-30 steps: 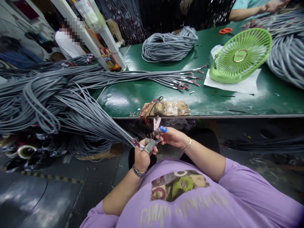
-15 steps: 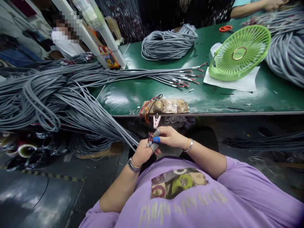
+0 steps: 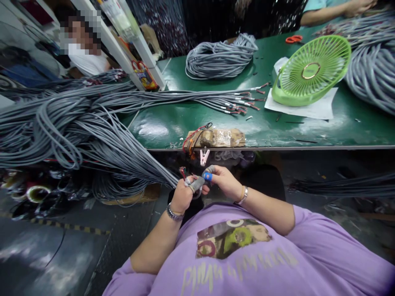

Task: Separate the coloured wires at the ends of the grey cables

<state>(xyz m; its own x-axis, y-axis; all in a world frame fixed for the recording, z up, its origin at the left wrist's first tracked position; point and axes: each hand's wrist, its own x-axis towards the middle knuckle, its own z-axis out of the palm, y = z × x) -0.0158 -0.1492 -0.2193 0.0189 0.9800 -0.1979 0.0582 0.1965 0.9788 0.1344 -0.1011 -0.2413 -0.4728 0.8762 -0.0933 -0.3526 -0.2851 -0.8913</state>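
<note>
My left hand (image 3: 181, 196) is closed around the ends of grey cables, and their bared, coloured wires (image 3: 182, 172) stick up beside its thumb. A grey covering wraps one of its fingers. Just to the right, my right hand (image 3: 227, 183) pinches with thumb and forefinger close to the left fingertips. Blue tape wraps that thumb and a grey cover sits on the forefinger. What lies in this pinch is too small to make out. From the left hand, the grey cables (image 3: 154, 167) run back to a large heap at the left.
A pink clip (image 3: 204, 157) hangs below a wooden block (image 3: 237, 138) at the front edge of the green table (image 3: 160, 133). Further back are a cable coil (image 3: 217, 61), orange scissors (image 3: 293, 39) and a green fan (image 3: 311, 70). Two other people are nearby.
My left hand has shifted slightly left, and the bared wires with it. My hands are a little further apart, with the right fingers now at the left fingertips.
</note>
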